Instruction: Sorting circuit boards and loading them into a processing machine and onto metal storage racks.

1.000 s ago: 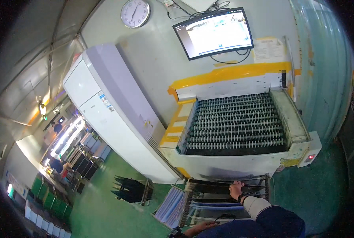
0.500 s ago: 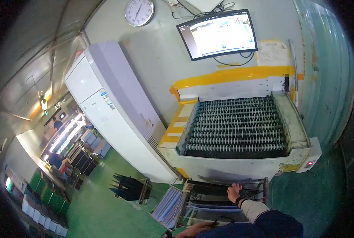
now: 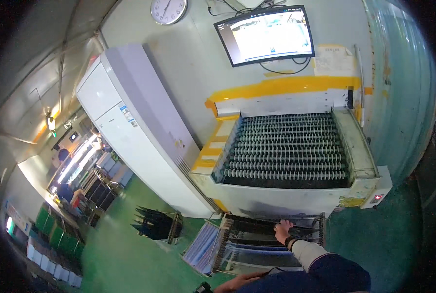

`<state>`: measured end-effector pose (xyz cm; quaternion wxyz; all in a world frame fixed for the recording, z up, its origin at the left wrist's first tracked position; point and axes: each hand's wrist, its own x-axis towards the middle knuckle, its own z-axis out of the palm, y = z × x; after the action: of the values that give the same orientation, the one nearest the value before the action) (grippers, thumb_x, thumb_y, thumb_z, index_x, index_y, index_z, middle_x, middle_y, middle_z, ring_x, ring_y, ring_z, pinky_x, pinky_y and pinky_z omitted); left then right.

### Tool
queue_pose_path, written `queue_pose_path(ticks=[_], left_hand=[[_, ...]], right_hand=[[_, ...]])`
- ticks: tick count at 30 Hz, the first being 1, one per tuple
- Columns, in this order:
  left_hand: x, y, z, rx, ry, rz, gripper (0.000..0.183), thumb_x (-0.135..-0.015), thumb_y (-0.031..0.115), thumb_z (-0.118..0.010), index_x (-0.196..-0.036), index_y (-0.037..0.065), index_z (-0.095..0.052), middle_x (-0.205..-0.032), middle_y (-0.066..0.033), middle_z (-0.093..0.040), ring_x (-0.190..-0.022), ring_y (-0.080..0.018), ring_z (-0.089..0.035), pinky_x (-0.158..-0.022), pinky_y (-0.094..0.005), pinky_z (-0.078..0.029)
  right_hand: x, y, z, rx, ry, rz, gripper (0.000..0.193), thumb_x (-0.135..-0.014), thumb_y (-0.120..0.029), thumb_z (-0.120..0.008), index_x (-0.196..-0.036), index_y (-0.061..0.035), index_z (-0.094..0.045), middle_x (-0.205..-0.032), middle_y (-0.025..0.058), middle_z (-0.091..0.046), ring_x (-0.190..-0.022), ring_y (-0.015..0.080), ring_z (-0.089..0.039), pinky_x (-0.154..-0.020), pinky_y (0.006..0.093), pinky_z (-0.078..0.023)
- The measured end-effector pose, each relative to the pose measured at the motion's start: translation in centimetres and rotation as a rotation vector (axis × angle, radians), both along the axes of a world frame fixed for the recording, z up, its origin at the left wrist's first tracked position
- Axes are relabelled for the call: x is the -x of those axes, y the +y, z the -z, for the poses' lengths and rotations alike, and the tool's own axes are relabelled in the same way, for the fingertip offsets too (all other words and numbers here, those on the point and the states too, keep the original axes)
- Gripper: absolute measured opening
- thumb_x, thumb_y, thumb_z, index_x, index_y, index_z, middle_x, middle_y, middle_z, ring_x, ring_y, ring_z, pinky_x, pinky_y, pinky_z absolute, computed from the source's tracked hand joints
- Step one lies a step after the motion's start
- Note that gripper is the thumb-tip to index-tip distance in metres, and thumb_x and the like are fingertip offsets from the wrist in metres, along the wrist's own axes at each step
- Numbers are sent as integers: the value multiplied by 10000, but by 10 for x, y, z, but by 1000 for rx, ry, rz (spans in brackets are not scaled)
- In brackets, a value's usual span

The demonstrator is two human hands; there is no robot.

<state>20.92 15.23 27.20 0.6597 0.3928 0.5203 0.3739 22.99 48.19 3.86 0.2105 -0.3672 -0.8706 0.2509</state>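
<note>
My right hand (image 3: 282,231) reaches over a slotted rack (image 3: 224,244) that stands in front of a roller machine. Its fingers curl down at the edge of a dark thin sheet (image 3: 252,225), and they seem to grip it. A dark band circles that wrist, below a light cuff. My left hand (image 3: 241,282) is low in the picture, by the rack's near side. Its fingers point right and are partly hidden by my dark sleeve, so its hold cannot be made out. Several dark and bluish sheets stand in the rack.
Behind the rack is the roller machine (image 3: 276,200) with rows of toothed rollers. A tall white cabinet unit (image 3: 144,141) stands at its left. On the green floor sits a smaller rack of dark sheets (image 3: 154,224). A monitor (image 3: 272,39) hangs above; people work far left.
My view has shifted slightly, so the whole scene sits a little higher and further left. The right hand stays at the dark sheet in the rack; the left remains low beside it.
</note>
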Motion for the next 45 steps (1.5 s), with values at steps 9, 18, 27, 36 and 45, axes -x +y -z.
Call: queue_pose_path(ticks=[9,18,27,36,45], left_hand=[[-14,2,-15,-31,-70,51,525,-1038,312,-455,-1489,62,-356,-1516,-87,-389,-1380,-201,-344,-1147,-340,-247],[8,43,-66,-473,355,238,502,-1015,274,-497,-1466,75,-399,-1518,-102,-390,-1414,-279,-327,-1163,-409,-245],[29,32,-119,-295,-3,358,504,-1045,318,-415,-1472,53,-378,-1542,-117,-342,-1424,-270,-305,-1166,-397,-232],[45,31,-105,-377,-3,375,549,-1050,360,-384,-1497,47,-322,-1547,-135,-323,-1435,-267,-278,-1174,-389,-206],[30,56,-76,-367,-42,438,613,-1044,430,-350,-1507,33,-292,-1558,-164,-289,-1442,-290,-258,-1177,-400,-172]], right_hand=[[-6,-17,-72,-92,-256,-226,153,-853,-192,-637,-913,-79,-721,-1068,166,-576,-1044,378,-493,-882,529,-369],[0,-20,-32,-91,-214,-148,121,-852,-193,-639,-881,-90,-696,-1031,138,-543,-1024,362,-470,-835,501,-352],[-6,-10,-4,111,106,-20,167,-723,-153,-667,-715,-131,-503,-902,50,-404,-935,282,-421,-793,489,-293],[-9,-12,-56,-244,-409,-303,142,-845,-213,-636,-898,-111,-719,-1016,101,-573,-1008,325,-508,-871,484,-377],[-5,4,11,47,56,-168,159,-868,-229,-620,-915,-113,-718,-1050,103,-579,-1057,343,-493,-931,531,-350]])
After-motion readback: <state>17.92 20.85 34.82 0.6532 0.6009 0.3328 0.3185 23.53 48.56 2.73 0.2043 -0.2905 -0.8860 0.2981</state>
